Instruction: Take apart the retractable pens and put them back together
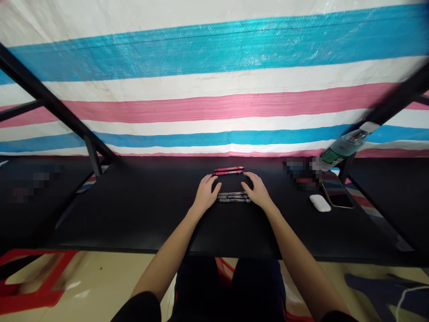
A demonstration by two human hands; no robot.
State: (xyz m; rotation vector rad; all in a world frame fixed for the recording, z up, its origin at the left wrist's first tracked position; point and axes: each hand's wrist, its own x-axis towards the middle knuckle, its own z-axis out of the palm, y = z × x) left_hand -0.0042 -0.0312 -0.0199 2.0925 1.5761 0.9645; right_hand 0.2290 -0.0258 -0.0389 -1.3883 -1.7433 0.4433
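Note:
Two red pens [229,171] lie side by side on the black table, across my view. Nearer to me is a small row of grey and clear pens [233,197], roughly parallel to the red ones. My left hand [205,193] rests at the left ends of both groups, thumb apart from the fingers, fingertips by the nearer red pen's end. At the right ends, my right hand [258,190] mirrors it, its fingertips near the red pens and its thumb over the grey pens' side. Whether the fingertips touch the pens is unclear. Neither hand grips anything.
On the right of the black table [140,205] stand a plastic bottle [345,145], a phone [338,191] and a white earphone case [320,203]. Black frame bars [56,112] flank the table. A striped sheet [214,107] hangs behind. A red stool [50,281] is at lower left.

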